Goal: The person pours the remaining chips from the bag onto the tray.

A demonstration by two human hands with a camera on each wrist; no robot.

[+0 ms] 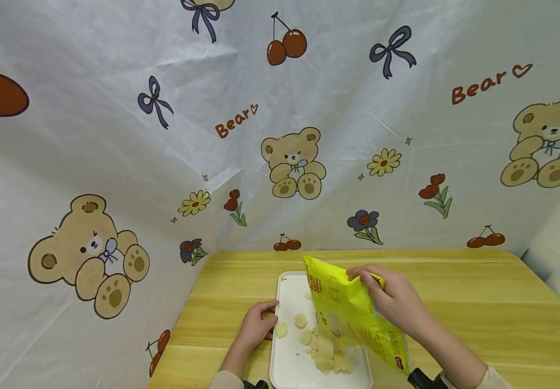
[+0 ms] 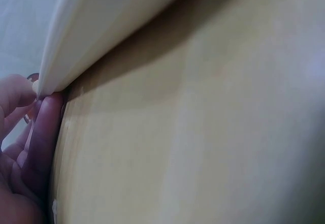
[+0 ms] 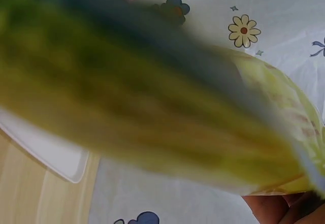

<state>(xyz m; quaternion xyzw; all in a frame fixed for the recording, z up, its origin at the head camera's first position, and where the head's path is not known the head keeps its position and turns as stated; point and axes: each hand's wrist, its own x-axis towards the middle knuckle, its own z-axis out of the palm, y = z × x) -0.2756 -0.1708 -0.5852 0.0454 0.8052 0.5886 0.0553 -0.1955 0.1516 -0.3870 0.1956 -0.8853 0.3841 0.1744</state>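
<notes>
A yellow snack bag (image 1: pixel 353 313) hangs tilted over the white tray (image 1: pixel 290 294), its upper edge gripped by my right hand (image 1: pixel 394 294). Pale round chips (image 1: pixel 325 346) lie in a heap on the tray beneath the bag, with several single ones scattered to the left. My left hand (image 1: pixel 255 324) pinches the tray's left rim, thumb above and a finger beneath, as the left wrist view also shows. There the tray (image 2: pixel 111 26) slants up from the table. The blurred bag (image 3: pixel 142 102) fills much of the right wrist view and partly hides the right hand.
A wood-grain table (image 1: pixel 479 302) carries the tray near its front. Behind and to the left hangs a white cloth (image 1: pixel 338 108) printed with bears, bows, cherries and flowers. Dark wrist straps (image 1: pixel 423 378) show at the bottom edge.
</notes>
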